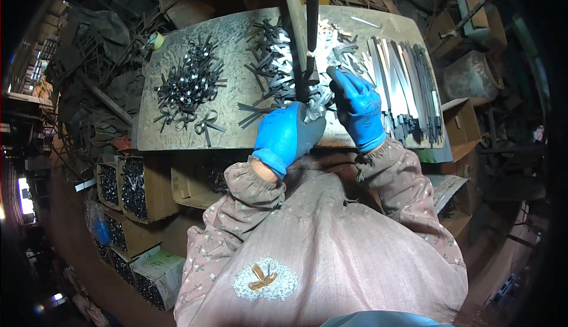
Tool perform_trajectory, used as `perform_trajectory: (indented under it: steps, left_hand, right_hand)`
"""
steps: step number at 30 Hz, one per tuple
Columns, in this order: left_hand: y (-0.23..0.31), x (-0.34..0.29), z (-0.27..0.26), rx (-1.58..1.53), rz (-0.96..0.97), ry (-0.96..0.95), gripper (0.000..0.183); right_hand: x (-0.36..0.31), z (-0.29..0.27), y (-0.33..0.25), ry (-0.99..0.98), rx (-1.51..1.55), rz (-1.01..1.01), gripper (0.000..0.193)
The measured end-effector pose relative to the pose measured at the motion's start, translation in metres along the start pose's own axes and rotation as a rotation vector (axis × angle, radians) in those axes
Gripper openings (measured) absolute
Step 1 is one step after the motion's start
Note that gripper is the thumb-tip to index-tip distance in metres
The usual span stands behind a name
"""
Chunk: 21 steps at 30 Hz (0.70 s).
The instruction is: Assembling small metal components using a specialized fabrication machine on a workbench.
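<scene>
My left hand (287,134), in a blue and dark-grey glove, is at the front middle of the worktable (236,134). Its fingers are closed against a few shiny bent metal pieces (316,109); exactly what lies in its grip is hidden. To the right, my right hand (360,105) wears the same kind of glove, with its fingers bent together by the lower end of a dark upright post (311,43). Whatever it pinches is too small to make out. Around both hands lies a pile of short metal strips (278,60), brightly lit in the middle.
Looped strip pieces (192,81) form a heap at the left. Long flat strips (402,90) lie in a row at the right. A tape roll (155,41) is at the far left corner. Cardboard boxes of dark pieces (134,188) stand below left; another box (461,127) is at the right.
</scene>
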<state>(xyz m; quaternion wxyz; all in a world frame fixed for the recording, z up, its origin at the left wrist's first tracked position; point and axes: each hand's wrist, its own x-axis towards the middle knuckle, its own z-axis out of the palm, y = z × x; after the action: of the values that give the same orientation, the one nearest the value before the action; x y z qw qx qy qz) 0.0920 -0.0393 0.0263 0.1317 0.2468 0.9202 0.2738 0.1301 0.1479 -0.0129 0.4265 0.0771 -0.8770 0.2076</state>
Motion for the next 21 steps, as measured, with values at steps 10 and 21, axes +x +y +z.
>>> perform_trajectory:
  steps: [10, 21]
  left_hand:
    - [0.015, 0.005, -0.006, -0.47, 0.089, 0.296, 0.04]
    - [0.009, 0.049, -0.013, -0.5, 0.142, 0.402, 0.034]
  right_hand:
    - [0.007, -0.008, -0.007, -0.158, 0.002, 0.234, 0.044]
    - [0.025, 0.01, -0.016, 0.22, 1.19, 1.187, 0.022]
